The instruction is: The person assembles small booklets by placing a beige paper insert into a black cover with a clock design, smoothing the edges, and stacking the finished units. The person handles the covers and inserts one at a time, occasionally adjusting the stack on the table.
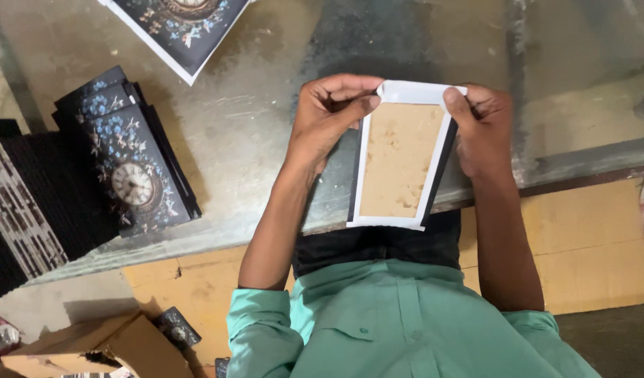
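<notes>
Two bare hands work a flat brown board (400,161) wrapped in white-backed paper, held against the near edge of a worn grey tabletop (266,119). The left hand (332,115) pinches the board's far left corner between thumb and fingers, while the right hand (479,129) grips the far right corner, thumb pressed on the folded white paper flap (420,91) that runs along the far edge. White margins also line both long sides and the near edge of the board, which overhangs the tabletop toward the person's green shirt (399,322).

Left of the board, a stack of dark covers printed with blue flowers and a clock face (129,164) lies on the tabletop; beyond it, further left, stands a row of dark ribbed pieces (28,203). A loose printed sheet of the same pattern (182,24) lies at the far edge, left of the board. Below the stack, off the tabletop, sits an open cardboard box (105,346) on the floor.

Judging from the grip, the fold goes best if both thumbs press the flap flat from the middle outward, keeping the corners square and the paper tight against the board so that no crease or bubble sets in.
</notes>
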